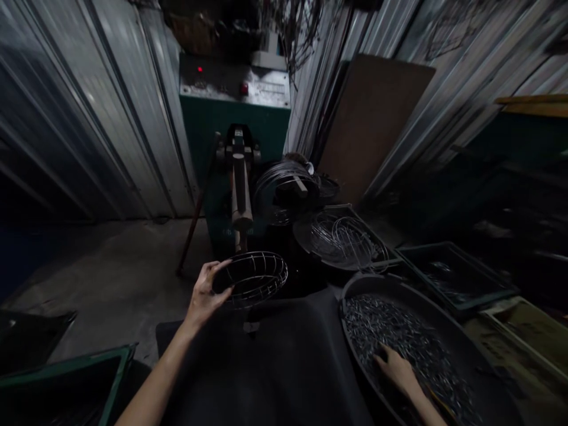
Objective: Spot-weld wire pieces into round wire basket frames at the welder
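My left hand [208, 293] is closed on the left rim of a round wire frame [261, 278], a ring-shaped cage of thin metal rods. The frame is held in the air, tilted, just in front of a machine's post [240, 195]. At the lower right my right hand [397, 370] reaches into a wide dark pan [355, 284]. A heap of small metal pieces [412, 331] fills the pan. The fingers of that hand are curled down against the pieces. Their tips are partly hidden, and whatever they pinch is too small to make out.
A green machine [195, 127] with a red light stands ahead. Right of it are coiled wire [284, 174], a tray of wire rings [350, 239] and a green crate [448, 251]. Another green crate [75, 368] is at lower left. Dark cloth [288, 355] covers my lap.
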Motion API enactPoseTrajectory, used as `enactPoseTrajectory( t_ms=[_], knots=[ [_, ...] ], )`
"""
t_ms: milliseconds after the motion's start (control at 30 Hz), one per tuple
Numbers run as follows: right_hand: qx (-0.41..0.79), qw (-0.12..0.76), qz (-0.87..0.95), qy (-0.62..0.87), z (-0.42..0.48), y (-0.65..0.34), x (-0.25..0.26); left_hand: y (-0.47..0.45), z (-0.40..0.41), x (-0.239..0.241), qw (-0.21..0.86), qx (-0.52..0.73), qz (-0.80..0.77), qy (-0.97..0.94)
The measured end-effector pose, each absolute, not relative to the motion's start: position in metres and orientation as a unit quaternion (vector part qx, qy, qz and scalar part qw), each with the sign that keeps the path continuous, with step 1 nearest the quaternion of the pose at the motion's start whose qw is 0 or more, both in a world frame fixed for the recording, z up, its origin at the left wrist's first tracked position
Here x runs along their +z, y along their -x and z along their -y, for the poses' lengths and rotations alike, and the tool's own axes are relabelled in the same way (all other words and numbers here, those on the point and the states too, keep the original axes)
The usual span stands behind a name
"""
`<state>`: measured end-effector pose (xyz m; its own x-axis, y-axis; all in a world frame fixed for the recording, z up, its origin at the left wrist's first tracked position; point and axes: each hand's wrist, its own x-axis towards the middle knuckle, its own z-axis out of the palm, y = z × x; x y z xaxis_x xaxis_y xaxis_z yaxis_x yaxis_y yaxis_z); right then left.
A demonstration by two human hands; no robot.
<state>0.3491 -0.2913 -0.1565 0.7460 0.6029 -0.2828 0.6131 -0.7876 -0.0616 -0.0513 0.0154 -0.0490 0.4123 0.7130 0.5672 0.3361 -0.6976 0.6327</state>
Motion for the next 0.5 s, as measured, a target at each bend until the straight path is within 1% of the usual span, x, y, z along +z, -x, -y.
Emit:
enactPoseTrajectory(
  t_ms=[200, 267, 400, 500],
  knots=[
    [-0.133, 0.013, -0.308, -0.942, 0.291, -0.353, -0.144, 0.049, -0.014, -0.05, 0.227, 0.443, -0.329, -0.802],
    [-0.122, 0.033, -0.317, -0.94, 0.295, -0.35, -0.144, 0.051, -0.013, -0.049, 0.231, 0.441, -0.332, -0.801],
    [-0.076, 0.095, -0.406, -0.906, 0.32, -0.348, -0.144, 0.054, -0.009, -0.042, 0.224, 0.436, -0.344, -0.801],
    [-0.092, 0.125, -0.387, -0.909, 0.33, -0.358, -0.134, 0.054, -0.004, -0.035, 0.214, 0.43, -0.356, -0.802]
  ],
)
